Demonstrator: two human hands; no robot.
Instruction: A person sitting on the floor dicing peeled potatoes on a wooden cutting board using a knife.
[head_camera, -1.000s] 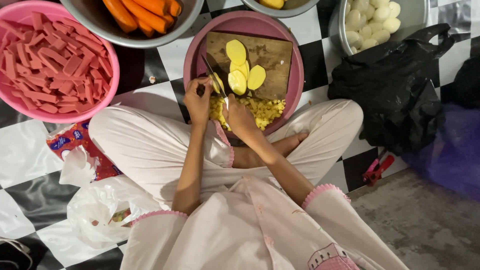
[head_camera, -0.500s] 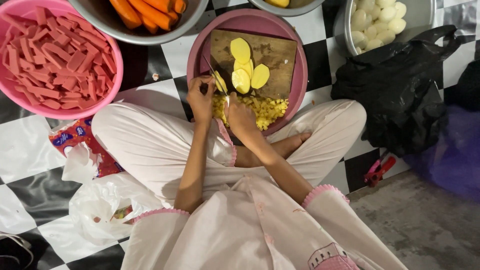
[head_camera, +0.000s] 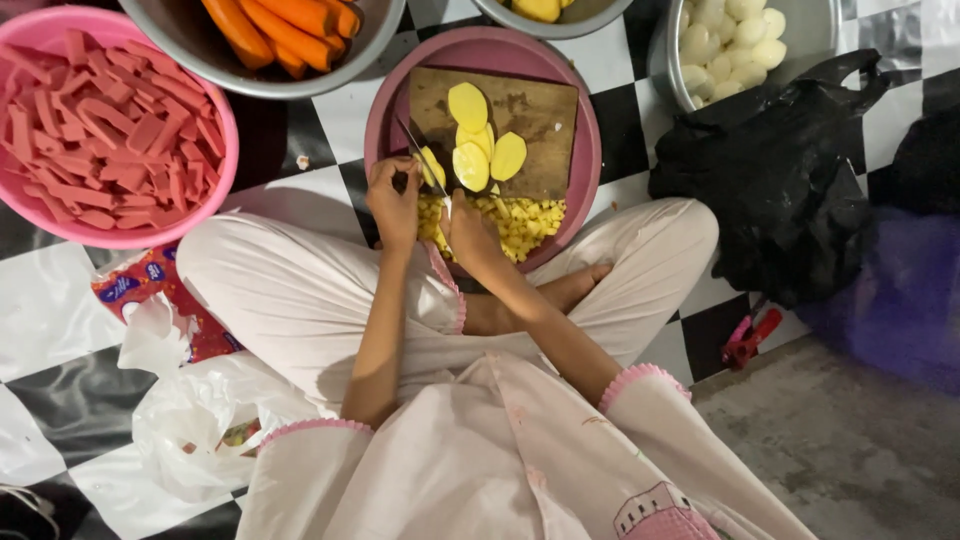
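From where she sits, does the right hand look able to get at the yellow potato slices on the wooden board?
Probably yes. The right hand rests at the board's near edge, beside the yellow potato slices, with nothing between them.

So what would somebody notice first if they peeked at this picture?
Probably the yellow potato slices on the wooden board in the pink basin, top middle, where the left hand and right hand work. Then the bowl of red strips, far left.
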